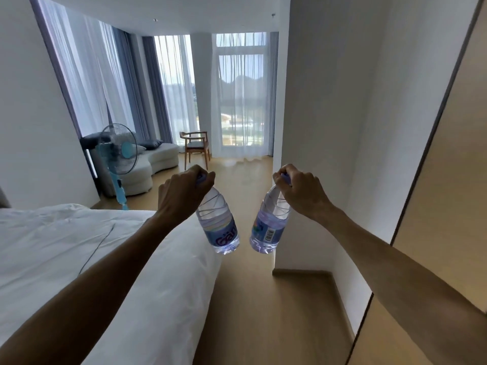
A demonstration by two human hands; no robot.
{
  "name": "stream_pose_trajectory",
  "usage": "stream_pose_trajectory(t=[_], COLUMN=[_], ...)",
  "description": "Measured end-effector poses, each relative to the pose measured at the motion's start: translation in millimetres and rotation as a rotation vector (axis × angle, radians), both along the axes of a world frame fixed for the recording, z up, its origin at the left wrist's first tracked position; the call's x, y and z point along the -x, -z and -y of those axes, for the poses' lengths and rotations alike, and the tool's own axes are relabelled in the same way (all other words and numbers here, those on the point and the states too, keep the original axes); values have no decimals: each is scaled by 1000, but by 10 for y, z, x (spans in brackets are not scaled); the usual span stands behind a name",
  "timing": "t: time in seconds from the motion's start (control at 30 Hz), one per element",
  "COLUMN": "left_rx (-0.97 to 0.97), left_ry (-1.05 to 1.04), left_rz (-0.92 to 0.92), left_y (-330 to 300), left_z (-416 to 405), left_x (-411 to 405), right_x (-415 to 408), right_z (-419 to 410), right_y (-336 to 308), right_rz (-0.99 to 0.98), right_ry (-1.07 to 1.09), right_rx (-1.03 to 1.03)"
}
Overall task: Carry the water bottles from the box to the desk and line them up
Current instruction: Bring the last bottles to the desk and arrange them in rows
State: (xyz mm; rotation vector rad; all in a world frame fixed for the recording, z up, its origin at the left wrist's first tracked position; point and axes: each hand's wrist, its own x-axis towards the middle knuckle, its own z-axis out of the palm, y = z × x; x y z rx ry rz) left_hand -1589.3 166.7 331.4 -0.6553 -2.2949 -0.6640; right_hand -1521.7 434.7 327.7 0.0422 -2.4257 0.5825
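Observation:
My left hand (181,193) grips the purple cap and neck of a clear water bottle (217,222) with a blue label; the bottle hangs down, tilted a little. My right hand (300,191) holds a second clear water bottle (268,227) the same way by its cap, its barcode label facing me. Both bottles hang in mid-air over the wooden floor, close together without touching. Neither the box nor the desk is in view.
A bed with a white duvet (79,254) fills the lower left. A white wall corner (303,127) and a wood-panelled wardrobe (448,180) stand on the right. Ahead are a blue standing fan (118,156), a white sofa (152,164), a wooden chair (196,146) and curtained windows.

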Motion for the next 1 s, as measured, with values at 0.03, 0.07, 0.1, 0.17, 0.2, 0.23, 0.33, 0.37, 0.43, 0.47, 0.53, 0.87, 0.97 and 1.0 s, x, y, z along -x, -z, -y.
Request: stream_pose_trajectory(t=[0.03,0.07,0.1,0.17,0.2,0.23,0.33,0.37,0.43,0.47,0.53,0.87,0.97,1.0], left_rx=[-1,1,3,3,4,8,15,9,-3,-3,-1,-60,-73,-71], left_ry=[-11,-22,-35,-58,-64,-65,-83,-90,-87,-79,-64,-6,-4,-4], left_rz=[-6,-11,-11,-3,3,9,7,4,16,25,26,53,58,58], left_y=[0,9,26,69,92,120,235,274,335,356,383,241,279,296], left_z=[-49,-96,-140,-216,-249,-278,-342,-361,-410,-437,-487,-743,-842,-885], left_x=[140,274,408,686,832,982,1463,1638,2030,2236,2665,4676,5209,5394], right_x=[175,342,506,836,1000,1167,1677,1859,2250,2449,2859,4775,5318,5505], right_z=[-66,-118,-161,-230,-264,-295,-372,-388,-407,-414,-424,-653,-739,-775], right_y=[-1,9,29,81,103,126,217,248,289,298,299,96,153,180], right_rz=[1,3,6,7,6,7,24,28,25,24,30,26,27,25], right_ry=[-13,-26,-38,-55,-61,-66,-90,-98,-105,-109,-119,-64,-68,-69], right_rx=[5,8,7,0,-4,-5,3,3,-9,-17,-31,34,39,37])
